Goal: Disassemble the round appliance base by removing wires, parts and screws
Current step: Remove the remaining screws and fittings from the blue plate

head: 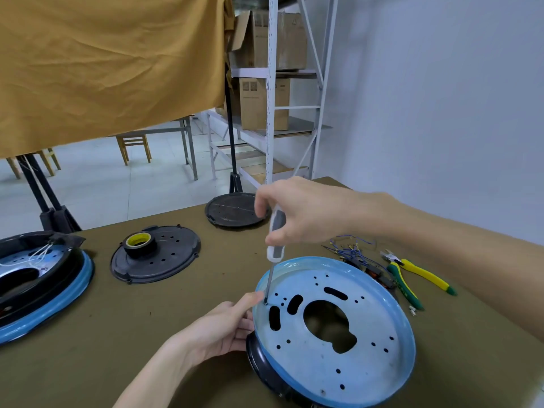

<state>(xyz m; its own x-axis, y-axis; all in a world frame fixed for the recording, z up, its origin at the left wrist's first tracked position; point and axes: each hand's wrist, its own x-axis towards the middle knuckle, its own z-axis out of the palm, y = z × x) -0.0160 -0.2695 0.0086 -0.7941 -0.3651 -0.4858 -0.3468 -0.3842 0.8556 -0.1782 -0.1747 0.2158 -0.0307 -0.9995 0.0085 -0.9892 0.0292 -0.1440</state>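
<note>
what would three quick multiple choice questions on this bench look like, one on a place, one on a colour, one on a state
1. Where is the tape roll?
A. on a black cover plate
B. inside the blue base
C. on the shelf

2. What colour are the pliers' handles?
A. red
B. yellow and green
C. black

3. What is the right hand doing?
A. resting flat
B. holding the screwdriver
C. holding wires

Answers:
1 A, it sits on the black cover plate.
2 B, both colours show.
3 B, it grips the screwdriver, tip down on the blue base that the left hand steadies.

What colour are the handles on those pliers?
Yellow and green, on the pliers at the table's right in the head view.
</note>
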